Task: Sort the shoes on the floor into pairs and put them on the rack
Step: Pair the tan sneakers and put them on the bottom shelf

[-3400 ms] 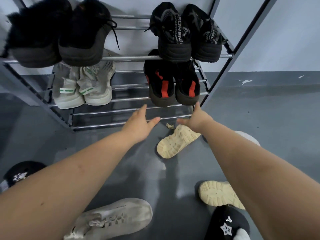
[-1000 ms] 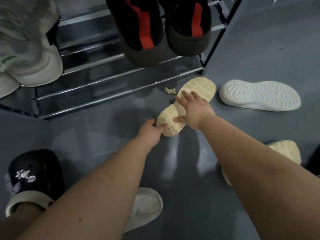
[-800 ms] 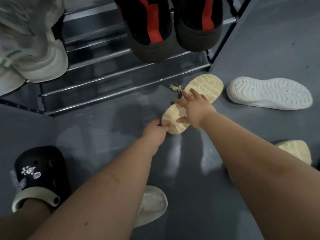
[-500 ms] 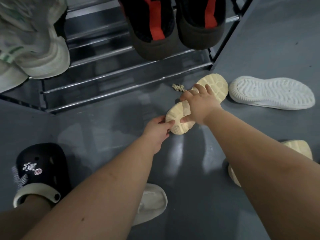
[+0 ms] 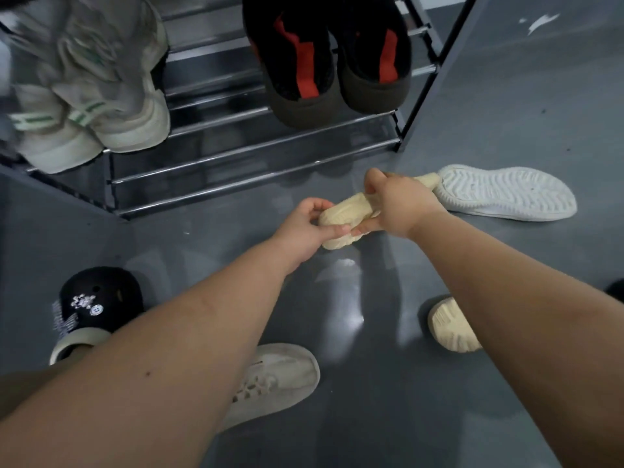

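Left hand: the left hand (image 5: 305, 228) grips the near end of the cream shoe (image 5: 341, 214); thumb on top, fingers curled under it
Right hand: the right hand (image 5: 396, 204) is wrapped over the middle of the same shoe; its fingers are curled round it
Cream shoe: in the middle of the frame, just below the rack; a moment ago it lay flat with its bumpy bottom up; now it is turned on its side and both hands hold it tight
White shoe: the white shoe (image 5: 506, 192) lies bottom up at the right; the cream shoe's far end is just beside it
Other cream shoe: the other cream shoe (image 5: 450, 327) peeks out by the right arm, lower right
Pale sneaker: the pale sneaker (image 5: 280, 380) lies at the bottom middle, partly under the left arm
Black clog: the black clog (image 5: 98, 298) is at the lower left, on the person's foot
Rack: the rack (image 5: 236, 157) fills the top; the black and red shoes (image 5: 324, 62) sit upper middle; the white and green sneakers (image 5: 87, 92) sit upper left, blurry; since half a second ago the view has slid a bit, so they look lower in the frame
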Motion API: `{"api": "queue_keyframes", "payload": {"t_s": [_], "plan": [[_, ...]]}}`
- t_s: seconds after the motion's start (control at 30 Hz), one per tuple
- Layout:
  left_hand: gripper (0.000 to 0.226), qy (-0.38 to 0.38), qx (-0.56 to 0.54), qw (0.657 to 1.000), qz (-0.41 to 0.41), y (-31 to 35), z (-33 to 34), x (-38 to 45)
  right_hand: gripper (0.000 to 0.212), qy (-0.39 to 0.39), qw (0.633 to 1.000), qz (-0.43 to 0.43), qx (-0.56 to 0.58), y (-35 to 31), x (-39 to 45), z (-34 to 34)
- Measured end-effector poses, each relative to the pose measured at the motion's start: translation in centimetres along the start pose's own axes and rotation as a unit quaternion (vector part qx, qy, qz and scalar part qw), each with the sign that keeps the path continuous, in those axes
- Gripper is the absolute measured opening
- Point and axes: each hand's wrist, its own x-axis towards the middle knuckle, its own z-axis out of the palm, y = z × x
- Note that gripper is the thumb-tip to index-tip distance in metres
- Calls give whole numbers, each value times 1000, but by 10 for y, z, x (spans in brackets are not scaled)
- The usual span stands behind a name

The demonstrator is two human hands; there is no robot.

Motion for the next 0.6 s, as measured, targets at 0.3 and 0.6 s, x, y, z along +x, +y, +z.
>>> {"api": "queue_keyframes", "payload": {"t_s": [0.3,0.6], "plan": [[25,-34,-5,996,83,25,-35,-64,68,63,985,62,147,-40,-74,-12],[21,27,35,989,138,18,-72,-115,83,108,956,169,213,-85,-124,-25]]}}
